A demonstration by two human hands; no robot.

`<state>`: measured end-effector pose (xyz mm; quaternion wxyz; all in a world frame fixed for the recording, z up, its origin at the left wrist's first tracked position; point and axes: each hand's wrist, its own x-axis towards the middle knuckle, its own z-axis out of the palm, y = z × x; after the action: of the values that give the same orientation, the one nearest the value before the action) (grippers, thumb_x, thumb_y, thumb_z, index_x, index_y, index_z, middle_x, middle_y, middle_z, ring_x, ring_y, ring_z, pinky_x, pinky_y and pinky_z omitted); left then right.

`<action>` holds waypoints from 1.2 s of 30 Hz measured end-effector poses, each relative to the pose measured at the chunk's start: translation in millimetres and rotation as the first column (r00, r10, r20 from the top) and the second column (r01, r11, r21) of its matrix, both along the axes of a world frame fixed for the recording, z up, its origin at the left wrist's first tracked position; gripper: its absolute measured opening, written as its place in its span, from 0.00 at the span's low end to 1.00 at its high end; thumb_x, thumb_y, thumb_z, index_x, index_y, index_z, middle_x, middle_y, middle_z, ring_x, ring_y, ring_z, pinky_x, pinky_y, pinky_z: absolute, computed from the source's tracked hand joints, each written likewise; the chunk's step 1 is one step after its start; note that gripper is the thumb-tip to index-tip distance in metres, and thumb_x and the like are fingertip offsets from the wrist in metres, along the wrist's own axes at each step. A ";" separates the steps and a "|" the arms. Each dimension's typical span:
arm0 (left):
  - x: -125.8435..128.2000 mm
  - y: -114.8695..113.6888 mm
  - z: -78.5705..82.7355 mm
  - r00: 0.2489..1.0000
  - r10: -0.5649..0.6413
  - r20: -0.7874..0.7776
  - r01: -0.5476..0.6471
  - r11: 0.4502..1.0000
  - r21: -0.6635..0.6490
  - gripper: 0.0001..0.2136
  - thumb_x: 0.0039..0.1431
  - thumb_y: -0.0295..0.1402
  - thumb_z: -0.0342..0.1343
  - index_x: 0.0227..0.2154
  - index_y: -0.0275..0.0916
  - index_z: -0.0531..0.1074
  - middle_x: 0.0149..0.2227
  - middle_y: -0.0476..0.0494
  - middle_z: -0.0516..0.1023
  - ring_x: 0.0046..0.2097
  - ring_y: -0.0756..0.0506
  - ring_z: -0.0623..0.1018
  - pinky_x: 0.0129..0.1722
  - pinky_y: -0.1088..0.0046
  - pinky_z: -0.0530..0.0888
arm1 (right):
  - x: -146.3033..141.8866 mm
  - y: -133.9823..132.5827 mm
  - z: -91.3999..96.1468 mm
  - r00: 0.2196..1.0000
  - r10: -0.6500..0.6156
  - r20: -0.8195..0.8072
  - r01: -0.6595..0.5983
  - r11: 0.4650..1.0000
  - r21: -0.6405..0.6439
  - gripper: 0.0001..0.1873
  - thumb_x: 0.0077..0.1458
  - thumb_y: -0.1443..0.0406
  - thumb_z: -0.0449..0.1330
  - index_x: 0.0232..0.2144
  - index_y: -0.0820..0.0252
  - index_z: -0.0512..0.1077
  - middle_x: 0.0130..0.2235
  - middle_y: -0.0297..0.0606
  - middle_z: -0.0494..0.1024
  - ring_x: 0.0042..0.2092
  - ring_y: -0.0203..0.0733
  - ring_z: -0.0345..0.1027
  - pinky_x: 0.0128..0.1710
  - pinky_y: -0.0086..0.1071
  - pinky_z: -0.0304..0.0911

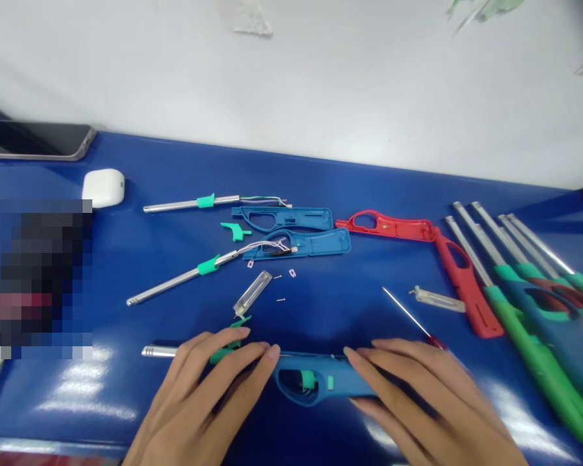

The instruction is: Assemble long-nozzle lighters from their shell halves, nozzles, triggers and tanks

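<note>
A blue long-nosed gas lighter lies lengthwise between my hands, with a green trigger showing inside its finger loop. My left hand grips the front end, its fingers pressed near the green collar; the metal tube sticks out to the left. My right hand is closed around the handle's right end, which it hides. Just above my left hand are a clear fuel tank and two tiny screws. Beyond my right hand rests a thin screwdriver, its handle partly hidden.
Two blue half-shells, tubes with wires, a loose green trigger and red shells lie farther back. Another tank is at right, near several whole lighters. A phone and white case sit left.
</note>
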<state>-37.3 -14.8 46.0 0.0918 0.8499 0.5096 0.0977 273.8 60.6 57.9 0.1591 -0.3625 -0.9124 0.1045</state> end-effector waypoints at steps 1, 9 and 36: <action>1.4 1.2 -1.7 0.999 0.024 0.029 -0.024 1.000 -0.001 0.25 0.70 0.33 0.44 0.69 0.46 0.63 0.61 0.44 0.75 0.64 0.35 0.67 0.59 0.54 0.72 | -0.5 1.3 0.7 1.000 0.006 0.003 -0.006 1.000 0.013 0.19 0.71 0.64 0.53 0.59 0.52 0.76 0.47 0.37 0.86 0.49 0.44 0.82 0.43 0.30 0.80; 14.6 5.5 -10.5 0.965 0.152 0.211 -0.159 0.987 0.013 0.25 0.71 0.24 0.39 0.65 0.47 0.68 0.55 0.45 0.77 0.61 0.40 0.69 0.62 0.59 0.65 | -5.8 4.8 2.4 1.000 0.017 0.014 -0.018 0.999 0.051 0.18 0.74 0.63 0.50 0.53 0.55 0.79 0.45 0.35 0.86 0.47 0.39 0.81 0.42 0.29 0.78; 7.4 3.8 -17.7 0.994 0.083 0.070 -0.090 0.990 0.107 0.34 0.61 0.12 0.44 0.66 0.45 0.66 0.54 0.44 0.76 0.56 0.42 0.70 0.60 0.62 0.65 | -1.1 -8.0 -18.3 0.999 -0.047 -0.008 0.047 0.999 -0.013 0.19 0.68 0.63 0.60 0.60 0.54 0.74 0.48 0.39 0.79 0.49 0.42 0.74 0.47 0.33 0.71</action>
<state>-29.8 -11.1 28.2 0.0572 0.8272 0.5366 0.1570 272.7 52.7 39.6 0.1631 -0.3843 -0.9022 0.1080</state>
